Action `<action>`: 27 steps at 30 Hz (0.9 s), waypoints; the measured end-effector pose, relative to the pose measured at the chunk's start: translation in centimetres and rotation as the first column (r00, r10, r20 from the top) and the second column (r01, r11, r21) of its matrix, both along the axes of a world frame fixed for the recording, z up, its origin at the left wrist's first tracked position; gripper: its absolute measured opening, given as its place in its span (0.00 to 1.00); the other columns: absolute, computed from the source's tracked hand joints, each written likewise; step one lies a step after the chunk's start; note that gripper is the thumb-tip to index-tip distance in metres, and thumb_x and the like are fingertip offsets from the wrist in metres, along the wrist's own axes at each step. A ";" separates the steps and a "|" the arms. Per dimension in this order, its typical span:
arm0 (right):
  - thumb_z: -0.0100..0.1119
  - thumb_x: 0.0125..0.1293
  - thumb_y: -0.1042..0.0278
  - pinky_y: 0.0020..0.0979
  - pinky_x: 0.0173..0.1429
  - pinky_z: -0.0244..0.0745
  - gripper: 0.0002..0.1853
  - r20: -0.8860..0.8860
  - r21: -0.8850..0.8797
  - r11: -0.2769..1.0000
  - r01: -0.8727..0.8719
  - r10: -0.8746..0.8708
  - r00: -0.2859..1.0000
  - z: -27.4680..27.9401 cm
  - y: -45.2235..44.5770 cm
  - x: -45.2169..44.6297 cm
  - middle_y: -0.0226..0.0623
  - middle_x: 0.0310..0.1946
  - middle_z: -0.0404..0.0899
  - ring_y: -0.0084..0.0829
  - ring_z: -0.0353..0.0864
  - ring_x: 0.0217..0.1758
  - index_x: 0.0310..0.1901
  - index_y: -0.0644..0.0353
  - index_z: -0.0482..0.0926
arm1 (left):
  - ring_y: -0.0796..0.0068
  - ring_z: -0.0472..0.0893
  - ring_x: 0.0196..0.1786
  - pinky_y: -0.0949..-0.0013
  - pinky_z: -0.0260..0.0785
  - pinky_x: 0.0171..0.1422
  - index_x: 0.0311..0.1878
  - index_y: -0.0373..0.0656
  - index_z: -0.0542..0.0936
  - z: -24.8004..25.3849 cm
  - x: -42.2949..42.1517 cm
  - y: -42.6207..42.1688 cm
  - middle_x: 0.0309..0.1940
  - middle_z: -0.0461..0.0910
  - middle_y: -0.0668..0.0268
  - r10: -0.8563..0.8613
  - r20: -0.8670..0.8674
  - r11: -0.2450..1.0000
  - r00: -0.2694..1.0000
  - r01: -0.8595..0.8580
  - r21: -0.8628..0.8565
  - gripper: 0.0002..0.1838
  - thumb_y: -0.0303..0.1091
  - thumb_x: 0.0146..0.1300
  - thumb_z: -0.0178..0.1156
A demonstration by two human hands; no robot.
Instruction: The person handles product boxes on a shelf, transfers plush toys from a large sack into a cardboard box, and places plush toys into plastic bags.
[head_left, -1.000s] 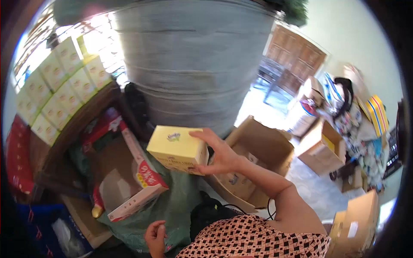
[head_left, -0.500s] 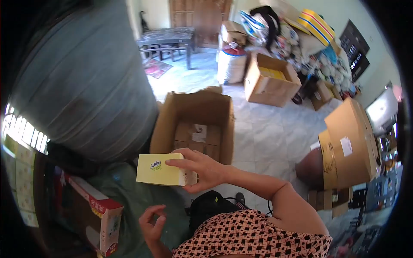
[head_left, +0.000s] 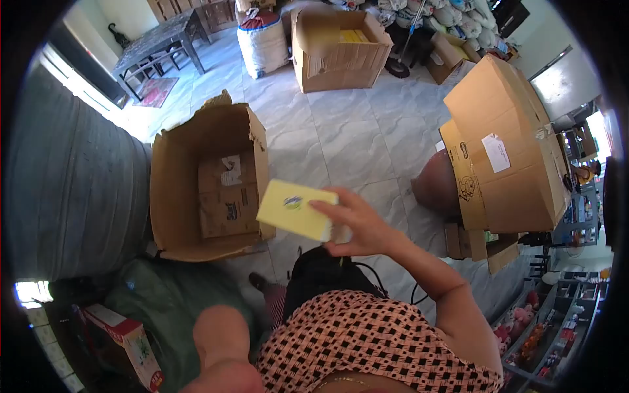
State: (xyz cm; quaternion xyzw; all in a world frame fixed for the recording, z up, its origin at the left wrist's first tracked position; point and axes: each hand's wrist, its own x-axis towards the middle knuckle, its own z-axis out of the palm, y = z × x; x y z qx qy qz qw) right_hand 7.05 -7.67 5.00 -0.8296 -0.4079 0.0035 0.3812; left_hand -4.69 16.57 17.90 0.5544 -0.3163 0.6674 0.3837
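Observation:
My right hand [head_left: 359, 223] is closed around one end of a small yellow Sunlight box [head_left: 295, 211], with the fingers over its printed top. I hold it in the air just right of a tall, open cardboard carton [head_left: 173, 190]. At the bottom of that carton, brown cardboard and a torn white label show. My left arm [head_left: 223, 337] is bent at the lower edge of the view, and its hand and fingers do not show. Beneath that arm lies a dark green plastic sack [head_left: 167, 298].
A large grey wrapped bale [head_left: 78, 170] stands at the left. Farther off are a carton with yellow boxes [head_left: 354, 36] inside, a white sack [head_left: 263, 52] and a dark table [head_left: 160, 42]. Big cartons [head_left: 511, 164] stand at the right, above a shelf of toys [head_left: 524, 321].
My view has turned to the right. My right hand has carried the yellow box from in front of the open carton to its right side. The left arm has bent, taking its hand out of sight.

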 end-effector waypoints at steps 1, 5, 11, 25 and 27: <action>0.68 0.42 0.64 0.42 0.59 0.66 0.40 0.000 0.008 0.999 0.052 -0.052 0.999 0.2 -2.2 0.0 0.52 0.58 0.65 0.52 0.69 0.57 0.63 0.52 0.67 | 0.66 0.67 0.56 0.62 0.62 0.60 0.60 0.42 0.64 0.5 0.6 -1.4 0.56 0.67 0.60 0.010 0.024 1.000 1.000 -0.010 -0.006 0.21 0.44 0.69 0.43; 0.69 0.40 0.68 0.41 0.60 0.67 0.40 -0.050 0.031 0.963 0.266 -0.265 0.963 -0.2 -9.1 -0.4 0.52 0.58 0.65 0.50 0.68 0.60 0.62 0.56 0.69 | 0.66 0.67 0.57 0.63 0.63 0.60 0.60 0.41 0.64 1.9 2.4 -5.8 0.57 0.66 0.60 0.055 0.086 0.998 0.995 -0.055 -0.004 0.21 0.43 0.70 0.42; 0.71 0.39 0.71 0.40 0.59 0.68 0.41 -0.046 0.042 0.924 0.380 -0.378 0.925 -1.8 -13.0 1.8 0.52 0.58 0.65 0.48 0.68 0.61 0.61 0.58 0.67 | 0.67 0.67 0.58 0.64 0.64 0.60 0.62 0.40 0.63 3.4 4.9 -8.7 0.59 0.65 0.59 0.221 0.127 0.974 0.967 -0.226 0.027 0.21 0.41 0.71 0.41; 0.69 0.39 0.74 0.40 0.61 0.67 0.41 -0.092 -0.026 0.997 -0.070 0.067 0.993 -3.2 -3.1 25.1 0.52 0.57 0.65 0.49 0.67 0.60 0.61 0.59 0.66 | 0.69 0.67 0.61 0.68 0.67 0.61 0.65 0.38 0.62 2.7 16.5 -5.1 0.63 0.63 0.59 0.644 0.139 0.762 0.753 -0.647 -0.022 0.21 0.36 0.74 0.38; 0.69 0.38 0.74 0.40 0.61 0.67 0.41 -0.030 -0.056 0.987 -0.153 0.152 0.988 -2.3 -1.5 29.0 0.52 0.57 0.65 0.49 0.67 0.60 0.60 0.60 0.67 | 0.69 0.67 0.61 0.69 0.68 0.60 0.64 0.39 0.64 3.0 18.6 -4.4 0.62 0.64 0.60 0.685 0.153 0.726 0.712 -0.684 -0.069 0.20 0.35 0.73 0.39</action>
